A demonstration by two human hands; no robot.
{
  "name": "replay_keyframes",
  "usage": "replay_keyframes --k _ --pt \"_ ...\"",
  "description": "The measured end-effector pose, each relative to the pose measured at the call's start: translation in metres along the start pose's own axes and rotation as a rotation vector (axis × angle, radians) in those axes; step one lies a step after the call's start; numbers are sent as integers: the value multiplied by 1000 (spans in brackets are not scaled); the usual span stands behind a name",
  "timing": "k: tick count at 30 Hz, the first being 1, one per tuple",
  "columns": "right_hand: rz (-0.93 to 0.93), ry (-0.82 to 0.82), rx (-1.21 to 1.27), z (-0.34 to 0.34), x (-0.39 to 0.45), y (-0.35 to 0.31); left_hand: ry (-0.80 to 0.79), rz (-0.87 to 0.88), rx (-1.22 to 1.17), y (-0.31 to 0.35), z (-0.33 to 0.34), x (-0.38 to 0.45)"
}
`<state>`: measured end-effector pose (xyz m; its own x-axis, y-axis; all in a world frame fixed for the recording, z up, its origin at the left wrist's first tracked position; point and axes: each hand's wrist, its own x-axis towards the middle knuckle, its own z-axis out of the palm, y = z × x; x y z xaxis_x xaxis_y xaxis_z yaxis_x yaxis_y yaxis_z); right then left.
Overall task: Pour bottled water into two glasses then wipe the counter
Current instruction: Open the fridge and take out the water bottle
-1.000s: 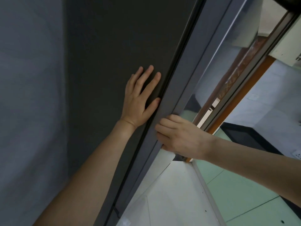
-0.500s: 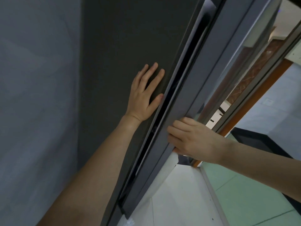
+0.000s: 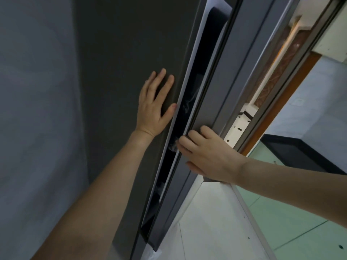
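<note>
Door gap (image 3: 189, 113) wider than before; right hand (image 3: 204, 152) grasps fridge door (image 3: 225, 87) edge; left hand (image 3: 155, 106) flat, fingers straight, on dark side panel (image 3: 122, 72)

Home kitchen: fridge door (image 3: 216, 102), tiled floor (image 3: 281, 222)

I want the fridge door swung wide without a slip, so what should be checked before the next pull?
1. Right hand has a hold on the door edge: ok, its fingers curl round the edge.
2. Left hand braces the fridge's side panel: ok, it lies flat with fingers straight.
3. Left thumb out of the gap: not ok, it sits right at the opening's edge.
4. Door seal released: ok, a dark gap shows along the door.
5. Bottled water inside: cannot tell, the interior is dark.
6. Floor clear for the swing: cannot tell, only part shows.
</note>
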<state>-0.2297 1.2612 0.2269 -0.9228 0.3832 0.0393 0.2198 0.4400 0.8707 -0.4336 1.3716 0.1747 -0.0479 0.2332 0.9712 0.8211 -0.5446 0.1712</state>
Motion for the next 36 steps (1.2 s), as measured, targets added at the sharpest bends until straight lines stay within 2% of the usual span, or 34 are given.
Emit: replay_keyframes --k 5,8,12,24,36 --pt "-50 -21 -85 10 9 -2 -4 -7 -13 1 -1 0" --pt "-51 -87 -116 12 11 -2 -11 -26 -21 5 -2 -1" --pt "-39 -129 -123 13 6 2 18 -114 -39 21 6 -5" --pt "-98 -56 -134 24 -48 9 30 -128 16 28 7 -6" --pt "-102 14 -214 43 -155 21 53 -137 25 49 -5 -4"
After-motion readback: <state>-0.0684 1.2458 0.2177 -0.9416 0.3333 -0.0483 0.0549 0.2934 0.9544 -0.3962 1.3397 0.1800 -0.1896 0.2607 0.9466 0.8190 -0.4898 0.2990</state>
